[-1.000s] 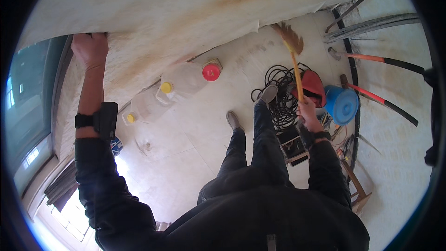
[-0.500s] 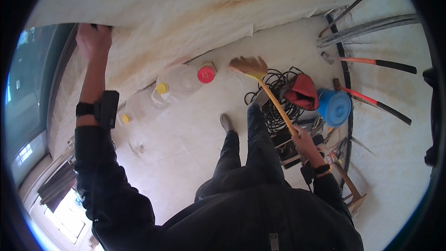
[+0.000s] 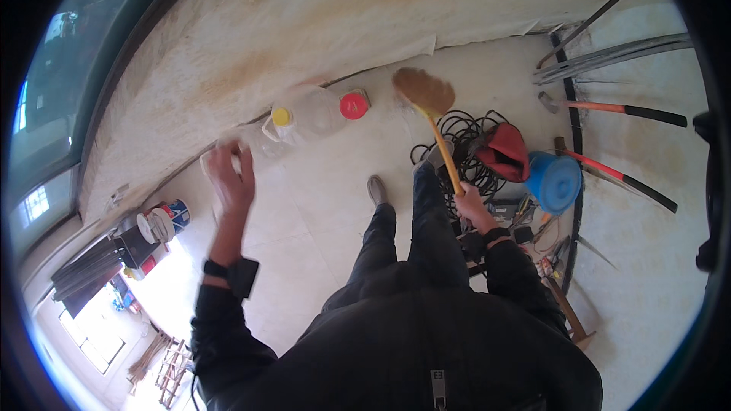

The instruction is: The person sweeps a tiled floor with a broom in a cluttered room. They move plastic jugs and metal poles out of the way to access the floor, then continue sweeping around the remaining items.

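Note:
My right hand (image 3: 474, 209) is closed around the yellow handle of a broom (image 3: 443, 144). The broom's brown bristle head (image 3: 423, 91) points away from me, near the foot of the far wall. My left hand (image 3: 232, 175) is raised on the left with its fingers bent and somewhat apart, slightly blurred. Nothing shows in it. In the picture it overlaps a clear plastic jug, mostly hidden behind it. Just beyond stand a larger clear jug with a yellow cap (image 3: 282, 116) and a container with a red lid (image 3: 353, 106).
Coiled black cable (image 3: 462, 131), a red bag (image 3: 504, 154) and a blue lidded bucket (image 3: 554, 183) lie to the right of my feet. Long-handled hammers (image 3: 620, 109) lean at the right wall. A window (image 3: 84, 53) is on the left; a paint bucket (image 3: 175, 215) stands below it.
My left hand has come off the window ledge and moved down towards me. My right hand has shifted slightly left and up, and the broom head has turned, showing more of its flat face.

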A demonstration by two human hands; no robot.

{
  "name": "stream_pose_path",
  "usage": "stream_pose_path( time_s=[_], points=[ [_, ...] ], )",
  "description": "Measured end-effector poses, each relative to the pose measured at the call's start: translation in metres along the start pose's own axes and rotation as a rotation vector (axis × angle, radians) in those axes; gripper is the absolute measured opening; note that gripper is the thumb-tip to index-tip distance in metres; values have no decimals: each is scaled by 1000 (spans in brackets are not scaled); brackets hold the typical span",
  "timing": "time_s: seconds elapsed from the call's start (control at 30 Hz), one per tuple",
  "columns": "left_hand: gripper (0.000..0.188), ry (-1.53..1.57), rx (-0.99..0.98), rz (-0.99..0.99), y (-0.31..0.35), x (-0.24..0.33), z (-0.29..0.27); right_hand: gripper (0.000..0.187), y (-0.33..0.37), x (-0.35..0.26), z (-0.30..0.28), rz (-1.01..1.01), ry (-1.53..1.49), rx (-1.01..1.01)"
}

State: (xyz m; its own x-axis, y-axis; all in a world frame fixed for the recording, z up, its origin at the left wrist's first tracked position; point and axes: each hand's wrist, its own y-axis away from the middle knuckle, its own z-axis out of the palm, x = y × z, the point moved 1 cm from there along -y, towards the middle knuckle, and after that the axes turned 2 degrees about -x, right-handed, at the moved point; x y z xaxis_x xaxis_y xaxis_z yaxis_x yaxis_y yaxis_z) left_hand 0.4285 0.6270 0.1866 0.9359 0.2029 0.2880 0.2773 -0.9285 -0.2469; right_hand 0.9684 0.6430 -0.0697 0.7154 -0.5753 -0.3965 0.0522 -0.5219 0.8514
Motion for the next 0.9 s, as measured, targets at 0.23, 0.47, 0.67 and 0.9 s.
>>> stream_pose_path(
  time_s=[0.23,0.47,0.67,0.9],
  points=[
    [20,48,-401,-815,331,-20,-16,48,91,9,19,-6,-29,-268],
    [32,85,-681,-1129,460,-44,-39,49,195,3,-11,-112,99,-76],
    [37,175,-683,-1176,490,-50,-32,41,147,-14,30,-108,-185,-6],
    [38,296,-504,-1267,565,-33,-55,16,102,-27,130,97,-143,-252]
  ],
)
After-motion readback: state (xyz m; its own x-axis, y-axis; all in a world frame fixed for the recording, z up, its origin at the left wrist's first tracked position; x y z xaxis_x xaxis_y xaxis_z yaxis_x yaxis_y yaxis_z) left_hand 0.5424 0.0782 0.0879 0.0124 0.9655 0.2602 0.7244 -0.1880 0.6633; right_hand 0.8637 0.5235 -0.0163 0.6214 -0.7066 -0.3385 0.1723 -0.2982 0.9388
